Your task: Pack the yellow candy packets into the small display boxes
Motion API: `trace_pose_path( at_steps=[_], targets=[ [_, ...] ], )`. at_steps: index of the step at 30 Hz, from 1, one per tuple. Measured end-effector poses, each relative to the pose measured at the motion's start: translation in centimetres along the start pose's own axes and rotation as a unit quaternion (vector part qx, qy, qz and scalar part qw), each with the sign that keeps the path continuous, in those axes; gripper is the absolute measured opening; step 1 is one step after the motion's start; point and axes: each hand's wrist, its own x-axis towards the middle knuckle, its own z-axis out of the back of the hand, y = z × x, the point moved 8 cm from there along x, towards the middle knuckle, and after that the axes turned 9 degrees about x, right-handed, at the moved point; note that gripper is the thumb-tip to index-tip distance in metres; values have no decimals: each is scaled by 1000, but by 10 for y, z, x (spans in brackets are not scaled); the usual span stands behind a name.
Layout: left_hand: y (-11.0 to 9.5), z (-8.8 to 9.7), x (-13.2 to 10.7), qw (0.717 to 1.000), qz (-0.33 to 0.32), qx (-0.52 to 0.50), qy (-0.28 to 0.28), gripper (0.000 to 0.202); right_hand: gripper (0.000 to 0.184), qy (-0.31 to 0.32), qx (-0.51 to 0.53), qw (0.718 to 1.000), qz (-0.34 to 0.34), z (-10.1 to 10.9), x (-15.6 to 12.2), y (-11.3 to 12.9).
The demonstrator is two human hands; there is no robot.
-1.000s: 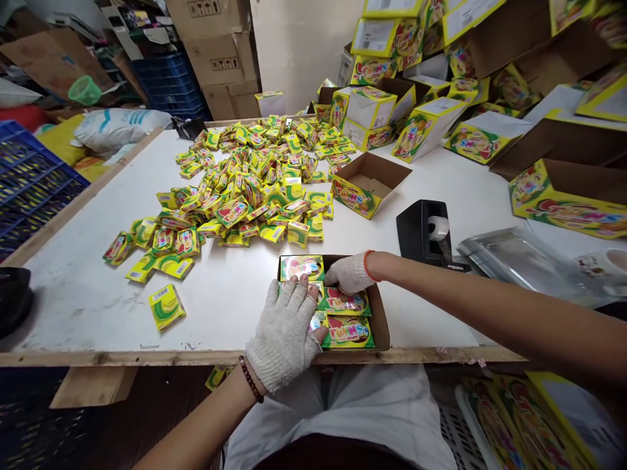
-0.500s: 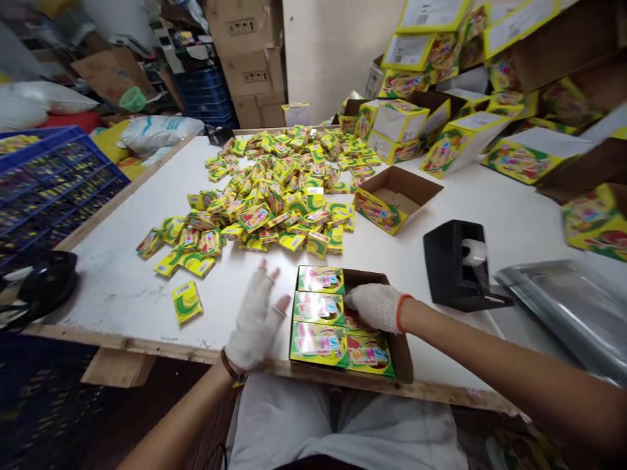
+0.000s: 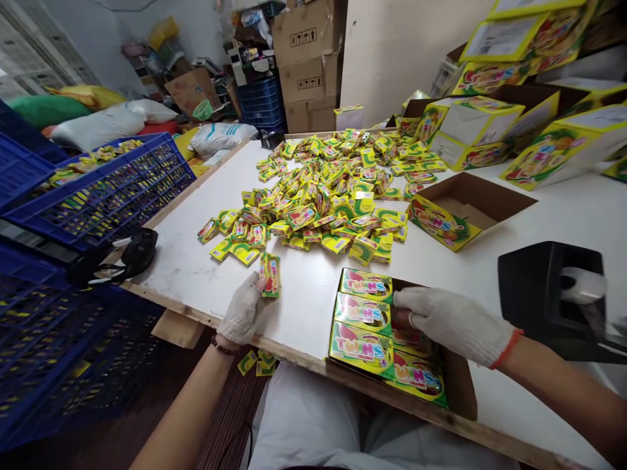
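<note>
Head view. Clock directions are taken from the display carton [image 3: 459, 391], which is placed at the near edge of the white tabletop [image 3: 304, 287], with twelve o'clock at the far side. Both hands are covered by pale knitted gloves. At about ten o'clock, a small yellow-green packet [image 3: 272, 277] is grasped between the thumb and fingers of the left hand [image 3: 242, 307]; a beaded bracelet is worn at that wrist. The right hand [image 3: 448, 320], its glove edged in orange-red, is held over the carton's three o'clock side; its fingertips are hidden inside, so whether anything is gripped cannot be told. Within the carton, three printed boxes [image 3: 363, 312] are lined up along the nine o'clock wall, and others are seen beside them, partly covered by the right hand. A loose heap of packets [image 3: 323, 196] is spread at eleven o'clock. A second, open-topped carton [image 3: 443, 228] is set at one o'clock, with stacked cartons [image 3: 477, 124] behind it. Between two and three o'clock, a black tape dispenser [image 3: 526, 294] is placed.
</note>
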Motion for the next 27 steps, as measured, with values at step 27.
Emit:
trace_pose_path(
  at_steps=[27],
  targets=[
    [-66, -189, -72, 670, -431, 598, 87, 61, 30, 61, -160, 978, -119, 33, -5, 5]
  ],
)
